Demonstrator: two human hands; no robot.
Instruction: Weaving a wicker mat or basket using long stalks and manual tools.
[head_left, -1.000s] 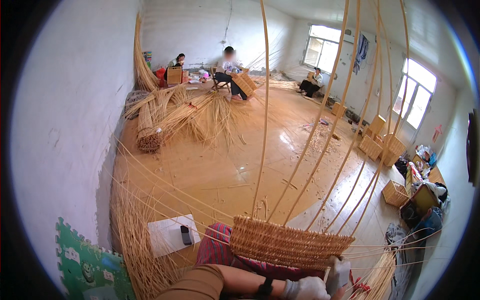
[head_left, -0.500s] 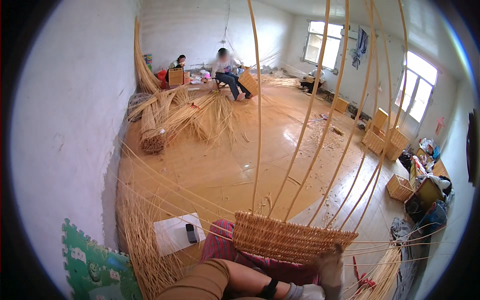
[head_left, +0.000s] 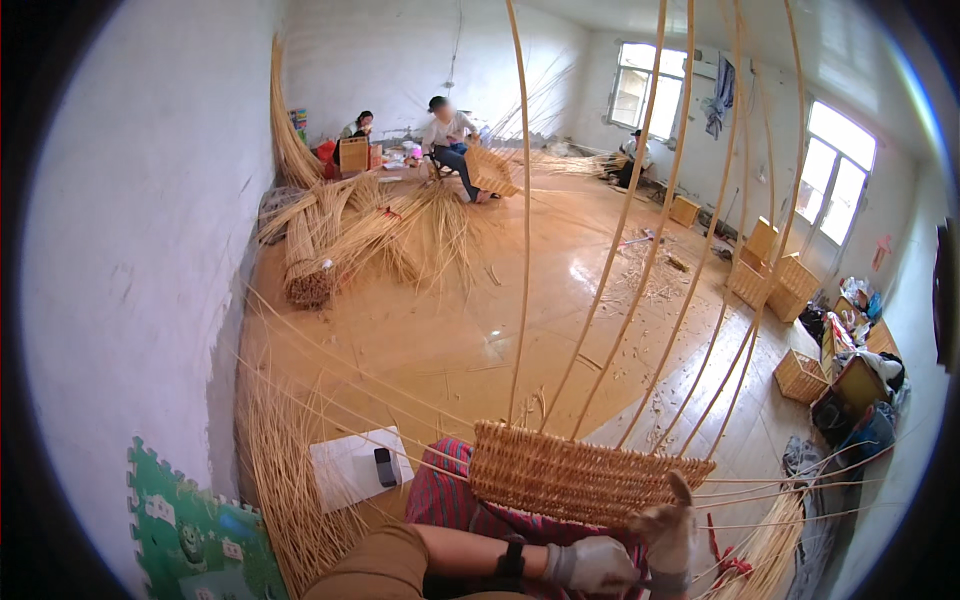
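A half-woven wicker basket (head_left: 585, 478) lies across my lap, with long upright canes (head_left: 610, 290) rising from it and loose ends out to both sides. My right hand (head_left: 668, 530), in a stained work glove, is at the basket's lower right edge, one finger pointing up and the others apart. Left of it, my left hand (head_left: 592, 566), in a pale glove below a black wristband (head_left: 511, 560), is closed low in front of the basket. Whatever is in its fingers is hidden. Beneath the basket lies a red striped cloth (head_left: 440, 485).
Loose canes (head_left: 290, 470) lie at the left, beside a white board (head_left: 335, 470) bearing a black phone (head_left: 385, 467). A tied cane bundle (head_left: 770, 540) lies at right. Across the room, a person (head_left: 450, 130) holds a basket (head_left: 490, 172). Finished baskets (head_left: 800, 376) stand along the right.
My left hand has moved left and slightly up, showing more fully. My right hand is less blurred, one finger raised. The basket shifted slightly. The far person's head and basket have moved.
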